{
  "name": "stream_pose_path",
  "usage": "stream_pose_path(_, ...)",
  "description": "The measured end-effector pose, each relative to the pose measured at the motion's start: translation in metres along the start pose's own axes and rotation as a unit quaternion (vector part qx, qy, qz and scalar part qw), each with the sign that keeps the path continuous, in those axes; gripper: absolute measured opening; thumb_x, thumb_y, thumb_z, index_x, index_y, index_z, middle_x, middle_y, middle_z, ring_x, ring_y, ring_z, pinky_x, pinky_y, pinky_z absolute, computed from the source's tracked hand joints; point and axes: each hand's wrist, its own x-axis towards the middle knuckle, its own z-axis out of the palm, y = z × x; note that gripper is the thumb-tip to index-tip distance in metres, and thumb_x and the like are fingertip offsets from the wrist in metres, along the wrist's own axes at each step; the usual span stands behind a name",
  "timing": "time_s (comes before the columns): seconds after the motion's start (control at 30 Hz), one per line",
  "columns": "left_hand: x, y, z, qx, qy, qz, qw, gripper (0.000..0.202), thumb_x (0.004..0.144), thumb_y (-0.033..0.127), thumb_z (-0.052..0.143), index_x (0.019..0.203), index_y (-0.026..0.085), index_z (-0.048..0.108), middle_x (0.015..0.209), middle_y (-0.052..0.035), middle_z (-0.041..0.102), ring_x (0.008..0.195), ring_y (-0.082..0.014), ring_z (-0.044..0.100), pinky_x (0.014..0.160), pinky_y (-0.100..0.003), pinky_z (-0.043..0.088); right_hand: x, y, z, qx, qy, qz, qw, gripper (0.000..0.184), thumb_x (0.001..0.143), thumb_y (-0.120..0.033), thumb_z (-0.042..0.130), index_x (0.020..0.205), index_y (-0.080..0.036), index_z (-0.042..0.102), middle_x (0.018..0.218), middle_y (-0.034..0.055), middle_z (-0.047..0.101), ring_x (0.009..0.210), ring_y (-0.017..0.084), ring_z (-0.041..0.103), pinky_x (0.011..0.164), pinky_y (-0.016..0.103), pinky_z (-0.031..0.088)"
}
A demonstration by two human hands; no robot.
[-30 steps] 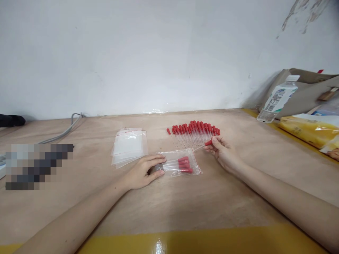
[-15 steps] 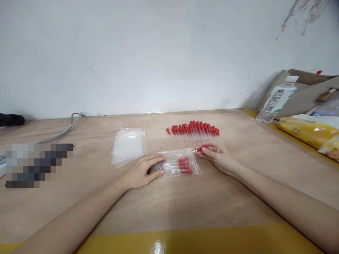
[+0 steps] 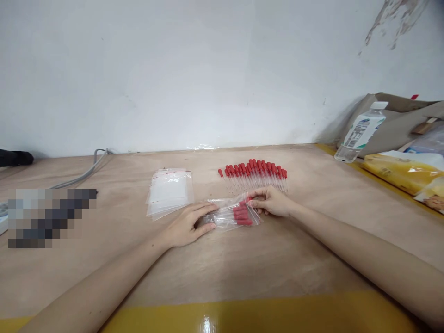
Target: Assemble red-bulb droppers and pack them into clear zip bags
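A clear zip bag (image 3: 227, 225) lies on the table with several red-bulbed glass droppers (image 3: 241, 215) inside, bulbs toward its right end. My left hand (image 3: 189, 225) rests at the bag's left end, thumb and fingers closed on the plastic. At the bag's right-hand mouth, my right hand (image 3: 270, 201) pinches another dropper (image 3: 244, 201) by its red bulb. This dropper's glass stem points left into the bag. Behind the bag, a row of loose droppers (image 3: 256, 169) lies side by side, red bulbs toward the wall.
Flat zip bags (image 3: 169, 189) are stacked left of the droppers. A grey cable (image 3: 83, 175) and a blurred-out object (image 3: 52, 217) lie at the left. On the right are a plastic bottle (image 3: 362, 132), a grey bag (image 3: 395, 127) and a yellow package (image 3: 398, 171). Yellow tape (image 3: 243, 312) edges the table.
My right hand has moved left with the dropper, whose stem has gone from the bag's mouth to inside it. My left hand has stayed on the bag.
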Motion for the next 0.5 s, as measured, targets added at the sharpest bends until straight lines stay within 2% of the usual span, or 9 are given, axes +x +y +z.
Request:
stream_pose_path(0.17, 0.000, -0.001, 0.001, 0.000, 0.001, -0.003, 1.000, 0.043, 0.086, 0.039, 0.050, 0.125, 0.022, 0.050, 0.126, -0.0075, 0.055, 0.119, -0.0225, 0.048, 0.100, -0.040, 0.040, 0.005, 0.002, 0.013, 0.014, 0.132, 0.030, 0.991, 0.026, 0.052, -0.029, 0.076, 0.070, -0.014, 0.063, 0.050, -0.0048, 0.056, 0.039, 0.004, 0.043, 0.038, 0.018, 0.032)
stream_pose_path(0.23, -0.001, -0.001, 0.001, -0.001, -0.001, -0.007, 1.000, 0.044, 0.086, 0.039, 0.050, 0.126, 0.021, 0.049, 0.126, -0.0075, 0.054, 0.119, -0.0224, 0.047, 0.100, -0.040, 0.039, 0.006, 0.005, 0.015, 0.003, 0.164, 0.031, 0.986, 0.024, 0.052, -0.027, 0.076, 0.065, -0.015, 0.060, 0.049, -0.0043, 0.056, 0.039, 0.005, 0.043, 0.038, 0.019, 0.033)
stream_pose_path(0.37, -0.001, -0.001, 0.001, -0.004, -0.002, -0.008, 1.000, 0.044, 0.086, 0.039, 0.050, 0.126, 0.021, 0.049, 0.127, -0.0072, 0.054, 0.120, -0.0220, 0.047, 0.101, -0.039, 0.039, 0.005, 0.011, 0.014, -0.088, 0.179, -0.036, 0.979, 0.013, 0.063, -0.027, 0.068, 0.066, -0.015, 0.064, 0.055, -0.0003, 0.060, 0.045, 0.009, 0.048, 0.045, 0.023, 0.039)
stream_pose_path(0.5, -0.001, -0.001, 0.001, -0.006, 0.002, 0.000, 1.000, 0.045, 0.086, 0.038, 0.051, 0.127, 0.021, 0.049, 0.128, -0.0081, 0.053, 0.120, -0.0219, 0.047, 0.101, -0.039, 0.039, 0.000, 0.010, 0.015, -0.267, 0.196, -0.143, 0.933, 0.013, 0.072, -0.021, 0.057, 0.073, -0.019, 0.070, 0.074, 0.0028, 0.067, 0.066, 0.014, 0.058, 0.063, 0.026, 0.044)
